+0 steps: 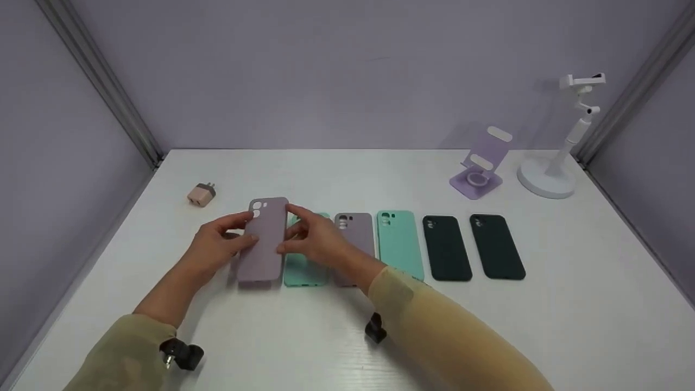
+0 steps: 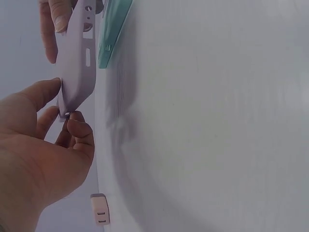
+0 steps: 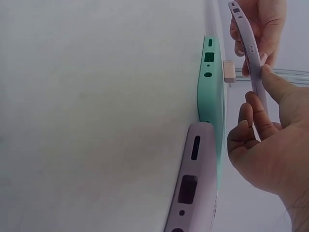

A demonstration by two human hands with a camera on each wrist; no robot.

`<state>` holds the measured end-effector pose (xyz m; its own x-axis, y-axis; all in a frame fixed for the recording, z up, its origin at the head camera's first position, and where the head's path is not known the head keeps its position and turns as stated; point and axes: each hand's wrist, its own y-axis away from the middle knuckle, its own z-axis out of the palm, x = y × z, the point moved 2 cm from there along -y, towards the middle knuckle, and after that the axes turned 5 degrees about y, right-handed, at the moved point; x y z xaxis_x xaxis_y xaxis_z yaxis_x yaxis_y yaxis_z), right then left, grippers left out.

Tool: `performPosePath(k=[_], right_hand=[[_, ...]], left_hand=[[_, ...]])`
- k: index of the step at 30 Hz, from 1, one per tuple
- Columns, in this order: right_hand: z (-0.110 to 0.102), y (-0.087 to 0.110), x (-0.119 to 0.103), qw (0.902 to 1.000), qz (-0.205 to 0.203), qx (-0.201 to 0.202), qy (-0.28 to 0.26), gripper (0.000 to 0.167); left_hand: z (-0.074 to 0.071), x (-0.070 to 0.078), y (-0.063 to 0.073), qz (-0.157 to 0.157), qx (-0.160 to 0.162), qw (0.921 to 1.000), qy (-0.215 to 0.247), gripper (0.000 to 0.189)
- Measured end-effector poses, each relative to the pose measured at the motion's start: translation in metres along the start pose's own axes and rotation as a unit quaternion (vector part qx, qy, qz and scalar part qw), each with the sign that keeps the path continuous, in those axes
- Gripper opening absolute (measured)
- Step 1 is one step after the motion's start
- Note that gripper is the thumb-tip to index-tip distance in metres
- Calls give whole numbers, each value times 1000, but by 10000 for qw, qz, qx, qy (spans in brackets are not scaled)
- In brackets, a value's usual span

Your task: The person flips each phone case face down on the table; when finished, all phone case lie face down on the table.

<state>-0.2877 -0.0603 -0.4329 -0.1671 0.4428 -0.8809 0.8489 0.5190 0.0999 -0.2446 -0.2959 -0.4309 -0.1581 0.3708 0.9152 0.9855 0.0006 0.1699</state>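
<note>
Both hands hold a light purple phone case (image 1: 264, 239) by its two long edges, raised above the white table with its back facing up. My left hand (image 1: 217, 241) pinches the left edge, thumb on the back of the case. On the opposite edge, my right hand (image 1: 320, 239) grips with thumb and fingers near the upper corner and side. Under the right hand lies a mint green phone case (image 1: 307, 274), partly covered by it. Beside that, a second light purple case (image 1: 355, 231) is partly hidden by the right wrist.
Further right in the row lie another mint case (image 1: 399, 241) and two black-green cases (image 1: 448, 248). A pink charger plug (image 1: 201, 194) sits at the back left. At the back right stand a purple phone stand (image 1: 482, 163) and a white stand with an arm (image 1: 548, 176).
</note>
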Motion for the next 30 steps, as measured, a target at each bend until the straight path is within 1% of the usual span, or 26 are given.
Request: performPosePath(k=[7, 10, 20, 27, 30], right_hand=[[4, -4, 1, 9998, 24, -7, 188, 96], [7, -5, 1, 9995, 77, 2, 298, 97], [12, -7, -2, 9943, 187, 33, 1044, 99], [15, -8, -1, 9919, 264, 27, 1242, 99], [16, -9, 0, 9913, 265, 36, 1290, 98]], left_hand=[[-1, -1, 0, 201, -35, 9998, -82, 62], [-2, -4, -1, 229, -32, 9996, -153, 62], [-1, -9, -3, 239, -57, 9992, -309, 62], [-1, -14, -4, 102, -56, 9993, -358, 63], [-1, -15, -3, 104, -71, 9992, -380, 63]])
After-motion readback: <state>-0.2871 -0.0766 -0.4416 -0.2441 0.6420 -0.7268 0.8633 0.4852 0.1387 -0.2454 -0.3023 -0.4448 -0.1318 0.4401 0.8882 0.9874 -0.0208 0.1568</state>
